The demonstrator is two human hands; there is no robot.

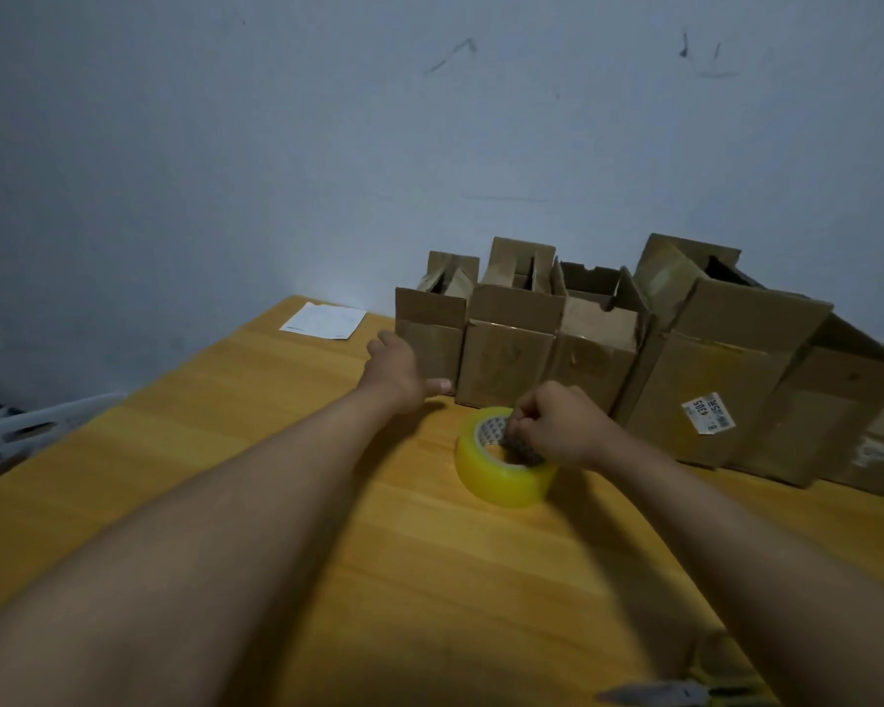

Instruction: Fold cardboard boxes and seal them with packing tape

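Near table's far edge | right hand [562, 426] fingers grasp tape roll [501, 466] | left hand [399, 369] released beside boxes [511, 339]

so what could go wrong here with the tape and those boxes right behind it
1. The right hand has its fingers curled over the tape roll, close to the open boxes; lifting it may knock one.
2. The left hand is reaching at the leftmost box, which may tip or slide.
3. The blurred knife-like tool at the near edge could get bumped.

Both arms outstretched; left hand [398, 368] open; right hand [557, 426] fingers curled.
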